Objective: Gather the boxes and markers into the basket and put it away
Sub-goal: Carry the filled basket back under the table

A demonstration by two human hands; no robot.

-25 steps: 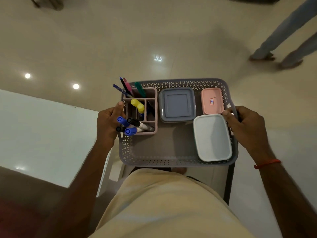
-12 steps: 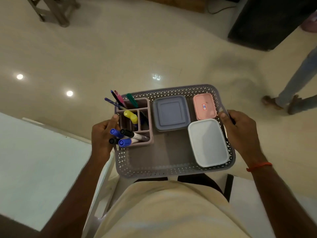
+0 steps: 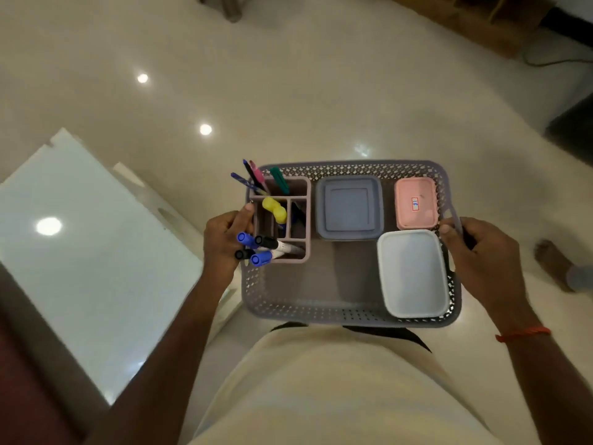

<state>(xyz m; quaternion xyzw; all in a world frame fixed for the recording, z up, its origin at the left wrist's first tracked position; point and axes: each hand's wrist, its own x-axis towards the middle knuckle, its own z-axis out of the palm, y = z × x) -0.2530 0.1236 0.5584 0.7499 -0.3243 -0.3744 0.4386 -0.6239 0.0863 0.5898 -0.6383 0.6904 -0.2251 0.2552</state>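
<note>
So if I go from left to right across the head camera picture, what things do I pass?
white table → left hand gripping the basket → pen holder → grey box → white box → right hand gripping the basket's other side

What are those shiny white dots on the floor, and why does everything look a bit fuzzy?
Head view: the dots are probably ceiling lights mirrored in the glossy floor; another glare spot sits on the white tabletop; dim light and slight motion blur soften the basket; the wide lens bends the edges.
</note>
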